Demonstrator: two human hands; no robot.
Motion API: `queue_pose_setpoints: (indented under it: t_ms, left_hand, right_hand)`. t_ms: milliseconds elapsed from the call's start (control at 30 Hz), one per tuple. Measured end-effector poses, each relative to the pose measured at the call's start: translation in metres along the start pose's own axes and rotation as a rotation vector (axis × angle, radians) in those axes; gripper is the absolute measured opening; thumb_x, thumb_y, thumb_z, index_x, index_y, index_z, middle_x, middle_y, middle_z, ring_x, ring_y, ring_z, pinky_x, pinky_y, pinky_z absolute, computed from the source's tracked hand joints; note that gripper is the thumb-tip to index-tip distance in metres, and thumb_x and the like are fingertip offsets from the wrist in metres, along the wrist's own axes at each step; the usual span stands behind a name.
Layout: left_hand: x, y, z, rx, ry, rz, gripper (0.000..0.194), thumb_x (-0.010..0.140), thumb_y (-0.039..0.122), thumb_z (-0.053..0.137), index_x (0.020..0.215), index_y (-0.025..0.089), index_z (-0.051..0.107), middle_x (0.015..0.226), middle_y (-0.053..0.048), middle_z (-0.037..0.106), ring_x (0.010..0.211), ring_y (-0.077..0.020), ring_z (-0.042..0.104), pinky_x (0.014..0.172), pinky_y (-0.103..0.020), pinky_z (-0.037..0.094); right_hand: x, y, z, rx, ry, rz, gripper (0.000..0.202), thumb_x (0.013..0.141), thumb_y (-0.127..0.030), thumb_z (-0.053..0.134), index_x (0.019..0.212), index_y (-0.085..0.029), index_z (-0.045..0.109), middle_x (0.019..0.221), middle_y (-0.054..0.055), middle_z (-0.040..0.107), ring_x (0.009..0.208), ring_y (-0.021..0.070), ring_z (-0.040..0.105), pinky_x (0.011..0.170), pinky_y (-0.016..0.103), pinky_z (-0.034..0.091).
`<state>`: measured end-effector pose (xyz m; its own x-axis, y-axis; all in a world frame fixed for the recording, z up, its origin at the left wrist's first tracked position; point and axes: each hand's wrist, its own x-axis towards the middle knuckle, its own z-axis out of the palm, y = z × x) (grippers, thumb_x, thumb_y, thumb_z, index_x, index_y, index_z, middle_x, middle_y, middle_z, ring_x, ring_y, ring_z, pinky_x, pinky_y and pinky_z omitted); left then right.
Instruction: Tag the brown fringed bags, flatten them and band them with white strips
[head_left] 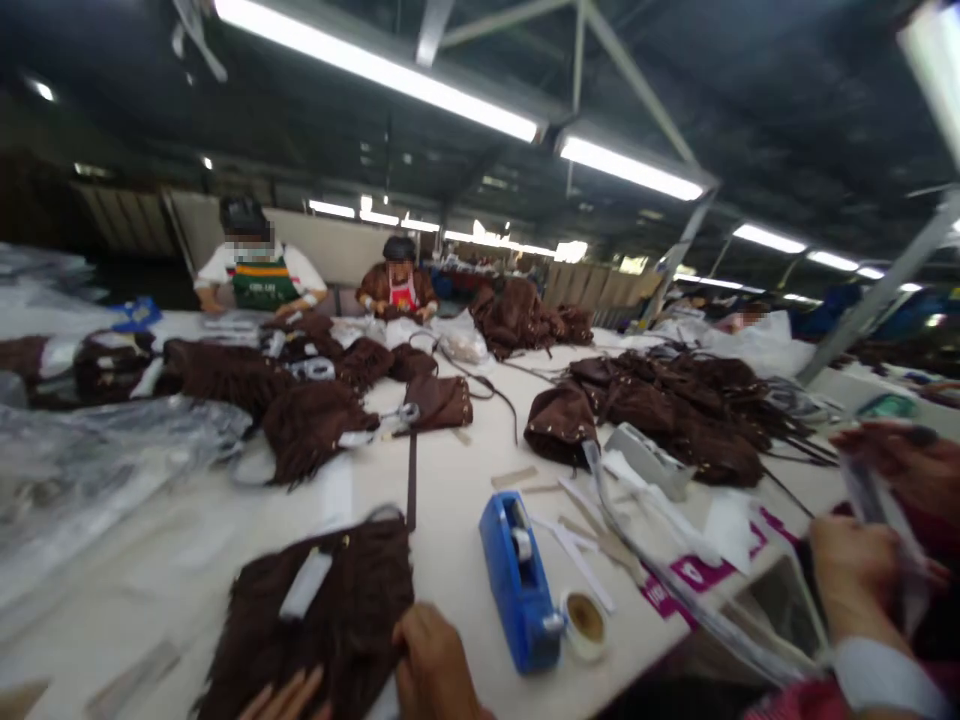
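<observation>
A dark brown fringed bag [352, 590] lies on the white table in front of me, with a white tag [306, 585] on its upper face. Only the fingers of my left hand [289, 697] show at the bottom edge, stretched out flat on the bag's lower part. At the bag's right edge, my right hand [436, 665] has its fingers curled, gripping that edge. To the right of this hand stands a blue tape dispenser [517, 590], and a roll of tape [585, 625] lies beside it.
More brown bags [315, 425] and a pile of them [675, 410] cover the table [450, 500] farther off. Clear plastic sheeting [112, 460] spreads at left. A neighbour's hands [855, 565] hold clear plastic at right. Two people [262, 285] work across the table.
</observation>
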<state>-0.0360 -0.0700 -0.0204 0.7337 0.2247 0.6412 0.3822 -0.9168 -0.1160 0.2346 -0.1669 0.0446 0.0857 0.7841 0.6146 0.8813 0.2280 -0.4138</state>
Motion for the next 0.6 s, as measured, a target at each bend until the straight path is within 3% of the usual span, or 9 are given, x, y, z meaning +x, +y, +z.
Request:
queue_pose_setpoints:
  t_ms: [100, 233, 367, 500, 600]
  left_hand:
    - [-0.039, 0.039, -0.024, -0.022, -0.234, -0.056, 0.065, 0.087, 0.012, 0.047, 0.149, 0.031, 0.042, 0.149, -0.003, 0.052, 0.133, -0.0210, 0.054, 0.115, -0.041, 0.041]
    - [-0.037, 0.044, -0.029, -0.068, -0.299, -0.115, 0.052, 0.093, 0.013, 0.045, 0.143, 0.026, 0.050, 0.152, -0.006, 0.049, 0.137, -0.0233, 0.049, 0.119, -0.044, 0.032]
    - [-0.031, 0.039, -0.028, -0.047, -0.284, -0.068, 0.051, 0.094, 0.013, 0.044, 0.144, 0.023, 0.049, 0.151, -0.008, 0.049, 0.138, -0.0238, 0.048, 0.120, -0.043, 0.030]
    - [-0.033, 0.040, -0.029, -0.052, -0.308, -0.070, 0.049, 0.095, 0.014, 0.044, 0.143, 0.023, 0.050, 0.153, -0.009, 0.047, 0.138, -0.0260, 0.047, 0.118, -0.047, 0.032]
    - [-0.030, 0.044, -0.030, -0.077, -0.331, -0.109, 0.044, 0.095, 0.014, 0.046, 0.137, 0.021, 0.055, 0.151, -0.011, 0.049, 0.137, -0.0284, 0.047, 0.116, -0.050, 0.035]
  right_hand:
    - [-0.044, -0.017, 0.046, 0.036, -0.162, 0.098, 0.031, 0.065, -0.005, 0.047, 0.087, -0.026, 0.055, 0.083, 0.004, 0.057, 0.084, 0.0240, 0.057, 0.071, 0.036, 0.051]
    - [-0.069, -0.020, 0.068, 0.028, -0.216, 0.175, 0.024, 0.070, -0.004, 0.047, 0.086, -0.021, 0.051, 0.090, 0.008, 0.055, 0.090, 0.0257, 0.049, 0.080, 0.040, 0.048]
    - [-0.069, -0.025, 0.065, 0.023, -0.206, 0.191, 0.021, 0.072, -0.004, 0.049, 0.083, -0.021, 0.051, 0.087, 0.008, 0.055, 0.087, 0.0254, 0.047, 0.078, 0.039, 0.047]
    - [-0.075, -0.023, 0.046, 0.097, -0.279, 0.252, 0.015, 0.078, -0.009, 0.050, 0.080, -0.023, 0.053, 0.084, 0.004, 0.058, 0.087, 0.0211, 0.054, 0.080, 0.033, 0.048]
    - [-0.065, -0.003, 0.031, 0.137, -0.303, 0.424, 0.019, 0.089, -0.014, 0.042, 0.099, -0.021, 0.057, 0.095, 0.005, 0.063, 0.089, 0.0170, 0.060, 0.079, 0.029, 0.049]
